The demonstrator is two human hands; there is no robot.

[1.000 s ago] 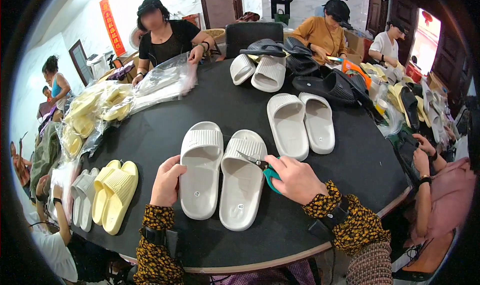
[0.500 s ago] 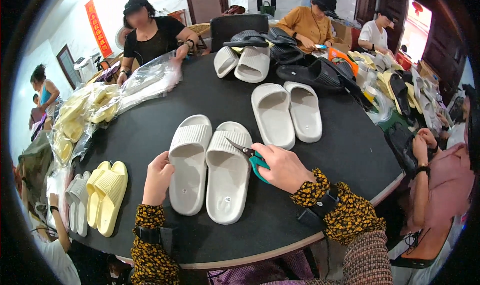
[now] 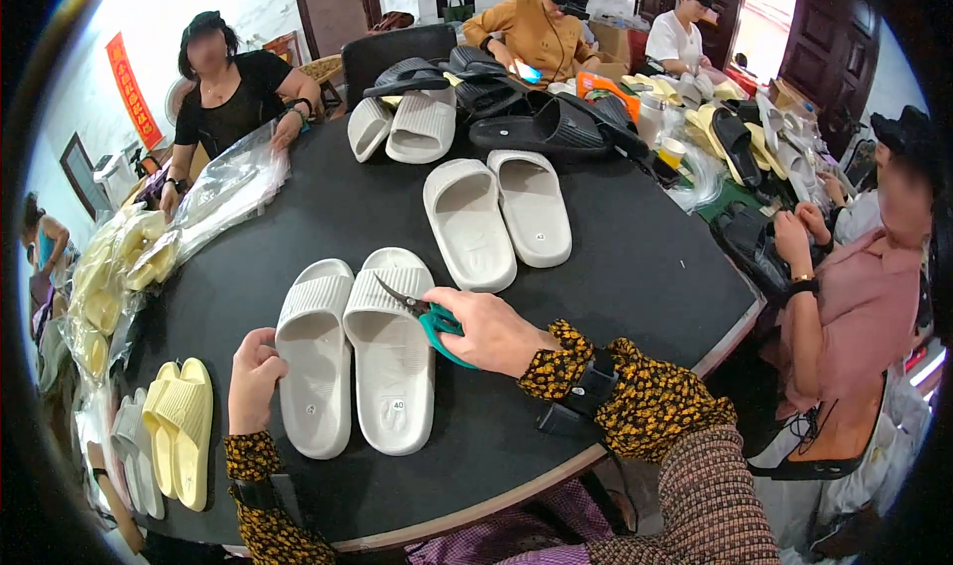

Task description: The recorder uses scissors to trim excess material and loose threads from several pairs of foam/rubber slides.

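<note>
A pair of white slippers lies side by side in front of me, toes away, the left slipper point(image 3: 316, 406) and the right slipper point(image 3: 395, 386) touching. My left hand point(image 3: 256, 378) is closed, its curled fingers at the outer edge of the left slipper. In my right hand point(image 3: 486, 335) is a pair of scissors point(image 3: 437, 327) with teal handles and dark curved blades. The blades lie over the ribbed strap of the right slipper. Both slippers have a small round sticker on the insole.
Another white pair point(image 3: 467, 232) lies beyond. Black slippers point(image 3: 541, 128) and more white ones point(image 3: 422, 128) are piled at the back. Yellow slippers point(image 3: 184, 431) and grey ones point(image 3: 131, 456) stand at left, near bagged yellow slippers point(image 3: 104, 287). Several people work around the black table point(image 3: 615, 317).
My view has swung right, so everything sits farther left in the picture. Both hands, the scissors and the near slippers keep about the same places relative to each other.
</note>
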